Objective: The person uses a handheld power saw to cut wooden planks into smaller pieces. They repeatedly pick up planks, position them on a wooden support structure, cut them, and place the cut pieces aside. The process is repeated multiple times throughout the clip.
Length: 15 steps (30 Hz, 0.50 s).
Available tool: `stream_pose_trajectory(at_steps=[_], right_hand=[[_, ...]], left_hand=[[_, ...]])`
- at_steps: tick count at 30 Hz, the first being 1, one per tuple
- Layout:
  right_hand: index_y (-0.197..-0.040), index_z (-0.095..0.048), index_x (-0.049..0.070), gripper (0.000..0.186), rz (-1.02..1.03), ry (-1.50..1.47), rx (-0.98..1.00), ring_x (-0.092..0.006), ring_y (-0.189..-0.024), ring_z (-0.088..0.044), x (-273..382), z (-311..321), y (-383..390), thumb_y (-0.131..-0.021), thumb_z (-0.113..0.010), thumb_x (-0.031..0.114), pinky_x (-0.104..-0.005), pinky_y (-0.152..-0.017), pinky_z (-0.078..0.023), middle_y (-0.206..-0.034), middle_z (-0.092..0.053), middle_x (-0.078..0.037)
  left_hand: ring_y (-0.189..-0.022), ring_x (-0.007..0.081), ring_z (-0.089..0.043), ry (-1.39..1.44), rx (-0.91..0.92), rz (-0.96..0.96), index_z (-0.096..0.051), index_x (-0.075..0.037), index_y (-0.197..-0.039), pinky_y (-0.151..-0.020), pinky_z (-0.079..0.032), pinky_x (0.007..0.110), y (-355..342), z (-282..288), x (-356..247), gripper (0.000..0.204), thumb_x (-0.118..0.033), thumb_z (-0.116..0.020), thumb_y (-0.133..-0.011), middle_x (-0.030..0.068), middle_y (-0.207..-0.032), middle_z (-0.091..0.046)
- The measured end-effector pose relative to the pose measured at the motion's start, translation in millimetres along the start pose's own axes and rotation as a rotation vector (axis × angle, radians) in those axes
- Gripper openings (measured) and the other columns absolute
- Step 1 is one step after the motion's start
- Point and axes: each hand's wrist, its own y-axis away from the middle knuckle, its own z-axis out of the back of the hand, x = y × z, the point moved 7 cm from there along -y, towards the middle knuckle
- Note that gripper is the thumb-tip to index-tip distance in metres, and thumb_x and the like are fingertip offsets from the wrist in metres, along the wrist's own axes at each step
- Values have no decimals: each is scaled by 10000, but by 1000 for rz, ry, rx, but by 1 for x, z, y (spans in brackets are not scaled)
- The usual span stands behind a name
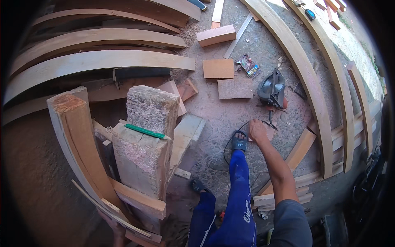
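Evidently, by inspection, cord handling is judged to be the step in hand. The black cord [224, 152] is found at 3 o'clock, partly looped on the ground [205, 144] near the foot [239, 142]; the right hand [257, 130] is seen closed on it. The saw [271, 88], to which the cord is presumed to belong, is laid on the ground at 2 o'clock. The left hand [112, 224] is placed at 7 o'clock, against the lower end of the curved beam [84, 150]; its fingers are largely hidden, so its grip cannot be told. By judgement, slack should be kept clear of the foot and the beam steadied. Regarding containers, one shiny packet [249, 66] is noted between 1 and 2 o'clock; its multicoloured contents cannot be identified.
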Motion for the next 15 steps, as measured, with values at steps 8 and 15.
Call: stream_pose_trajectory(at_steps=[8,15], right_hand=[[-1335,-582,15,421,-50,486,-65,-321,-1220,-607,-117,-69,-116,-940,-516,144,-447,-1020,-482,-1286,-636,-160],[-1494,-407,63,542,-109,636,48,-361,-1244,-635,-161,-69,-142,-963,-511,96,-473,-1036,-520,-1386,-602,-232]], left_hand=[[-1489,360,-261,-126,112,88,-109,19,-1609,-1218,-222,502,-25,-12,-18,1268,-883,-487,-802,243,-1586,-238],[-1489,354,-257,-131,137,91,-105,24,-1605,-1217,-226,501,-44,-20,-30,1262,-868,-500,-803,236,-1582,-245]])
